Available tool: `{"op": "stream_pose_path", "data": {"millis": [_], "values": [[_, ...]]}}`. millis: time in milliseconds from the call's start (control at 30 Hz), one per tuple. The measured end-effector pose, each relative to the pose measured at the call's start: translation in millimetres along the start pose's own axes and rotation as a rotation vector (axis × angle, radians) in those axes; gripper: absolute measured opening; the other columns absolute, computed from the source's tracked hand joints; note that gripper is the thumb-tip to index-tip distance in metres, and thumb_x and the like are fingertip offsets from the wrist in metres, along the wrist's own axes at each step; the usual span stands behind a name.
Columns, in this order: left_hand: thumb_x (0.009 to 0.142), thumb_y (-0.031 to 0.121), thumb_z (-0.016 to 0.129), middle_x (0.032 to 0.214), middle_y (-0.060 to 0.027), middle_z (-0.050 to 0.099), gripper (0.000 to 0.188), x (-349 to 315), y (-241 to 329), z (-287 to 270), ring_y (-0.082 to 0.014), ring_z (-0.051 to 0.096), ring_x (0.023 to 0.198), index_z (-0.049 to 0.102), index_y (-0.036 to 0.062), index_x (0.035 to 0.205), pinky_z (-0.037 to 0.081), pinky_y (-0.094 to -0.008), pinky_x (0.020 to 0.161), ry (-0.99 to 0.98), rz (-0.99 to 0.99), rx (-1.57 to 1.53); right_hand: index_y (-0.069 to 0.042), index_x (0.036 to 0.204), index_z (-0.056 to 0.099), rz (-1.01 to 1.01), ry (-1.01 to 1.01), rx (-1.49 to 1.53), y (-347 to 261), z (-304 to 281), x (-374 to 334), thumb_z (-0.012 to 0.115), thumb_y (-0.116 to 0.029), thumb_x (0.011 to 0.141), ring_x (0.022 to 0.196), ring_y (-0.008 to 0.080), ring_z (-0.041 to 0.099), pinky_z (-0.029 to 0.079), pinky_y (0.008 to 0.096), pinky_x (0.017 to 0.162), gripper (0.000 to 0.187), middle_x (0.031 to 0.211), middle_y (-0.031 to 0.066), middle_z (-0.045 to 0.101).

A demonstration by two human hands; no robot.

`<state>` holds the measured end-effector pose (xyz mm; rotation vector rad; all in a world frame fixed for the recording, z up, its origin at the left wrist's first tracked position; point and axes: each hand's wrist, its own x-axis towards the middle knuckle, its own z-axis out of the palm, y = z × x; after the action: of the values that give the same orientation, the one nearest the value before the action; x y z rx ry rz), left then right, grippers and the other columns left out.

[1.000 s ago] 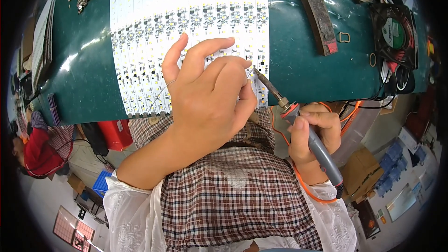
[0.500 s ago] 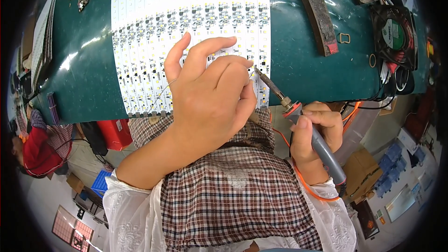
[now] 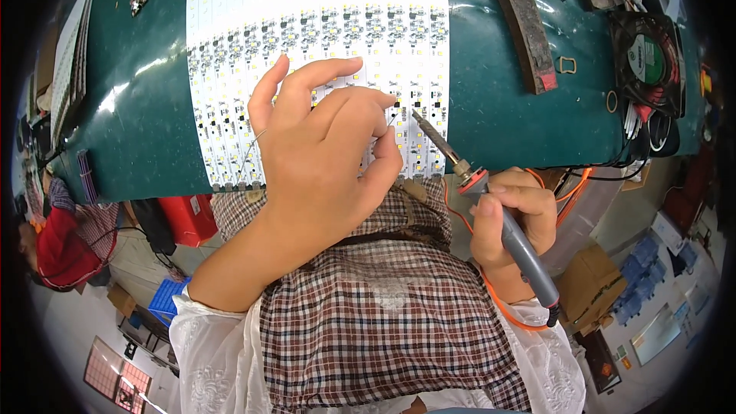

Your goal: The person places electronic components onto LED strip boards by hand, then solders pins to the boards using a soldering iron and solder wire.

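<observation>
The left hand (image 3: 322, 153) lies over the near edge of a wide sheet of white LED strip boards (image 3: 322, 23) on a dark green work mat (image 3: 498, 107). Its index finger is stretched out to the far side, and the thumb and other fingertips are pressed together near the right part of the sheet, pinching something too small to make out. A thin solder wire (image 3: 249, 149) shows just left of this hand, running over the strips.

The right hand (image 3: 514, 218) is closed around the grey handle of a soldering iron (image 3: 491, 199), near the table edge on the right. The iron's metal tip slants up and left, ending on the strips just beside the left fingertips. An orange cord (image 3: 498, 303) loops around the right wrist.

Farther right on the mat sit a long dark bar (image 3: 521, 19) and a black cooling fan (image 3: 648, 57). A red box (image 3: 188, 215) sits below the table edge, left.
</observation>
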<state>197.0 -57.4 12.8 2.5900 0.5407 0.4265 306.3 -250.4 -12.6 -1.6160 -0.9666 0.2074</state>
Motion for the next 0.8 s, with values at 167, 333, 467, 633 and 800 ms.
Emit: {"op": "stream_pose_path", "data": {"millis": [167, 333, 467, 633, 800], "values": [[0.069, 0.007, 0.072, 0.088, 0.0036, 0.067, 0.019, -0.3, -3.7, 4.1, -0.0252, 0.060, 0.110, 0.060, 0.0132, 0.082, 0.027, -0.0546, 0.106, 0.052, 0.036, -0.002, 0.000, 0.095, 0.058, 0.011, -0.014, -0.021, -1.5, 5.2, 1.6, 0.075, 0.002, 0.078, 0.056, 0.0157, 0.061, 0.045, 0.0258, 0.048, 0.024, 0.076, 0.0121, 0.065], [0.071, 0.005, 0.074, 0.097, 0.0037, 0.071, 0.016, -0.1, -1.8, 2.9, -0.0259, 0.058, 0.115, 0.062, 0.0141, 0.078, 0.027, -0.0534, 0.108, 0.018, 0.005, -0.019, 0.000, 0.092, 0.057, 0.045, 0.001, -0.064, -2.1, 7.8, -4.3, 0.075, -0.001, 0.079, 0.057, 0.0178, 0.063, 0.050, 0.0284, 0.051, 0.023, 0.074, 0.0121, 0.065], [0.072, 0.006, 0.075, 0.099, 0.0042, 0.070, 0.017, -1.0, -3.0, 3.6, -0.0257, 0.058, 0.115, 0.062, 0.0147, 0.078, 0.027, -0.0528, 0.108, 0.023, 0.012, -0.013, 0.000, 0.091, 0.056, 0.019, -0.009, -0.083, -3.1, 8.6, -3.6, 0.075, -0.002, 0.080, 0.057, 0.0182, 0.064, 0.051, 0.0291, 0.052, 0.023, 0.074, 0.0123, 0.065], [0.071, 0.007, 0.076, 0.099, 0.0044, 0.069, 0.017, -1.9, -4.2, 4.8, -0.0258, 0.058, 0.115, 0.063, 0.0146, 0.079, 0.028, -0.0526, 0.107, 0.028, 0.019, -0.014, 0.000, 0.092, 0.056, 0.027, -0.005, -0.081, -3.4, 8.7, -4.2, 0.076, -0.002, 0.079, 0.057, 0.0181, 0.064, 0.050, 0.0292, 0.051, 0.023, 0.074, 0.0120, 0.065], [0.069, 0.007, 0.075, 0.096, 0.0038, 0.067, 0.019, -1.4, -5.6, 8.3, -0.0255, 0.059, 0.113, 0.061, 0.0137, 0.079, 0.029, -0.0538, 0.106, 0.059, 0.037, -0.012, 0.000, 0.091, 0.056, 0.027, 0.009, -0.085, -3.3, 9.8, -3.6, 0.076, -0.003, 0.080, 0.057, 0.0180, 0.064, 0.050, 0.0287, 0.051, 0.023, 0.073, 0.0116, 0.065]]}}
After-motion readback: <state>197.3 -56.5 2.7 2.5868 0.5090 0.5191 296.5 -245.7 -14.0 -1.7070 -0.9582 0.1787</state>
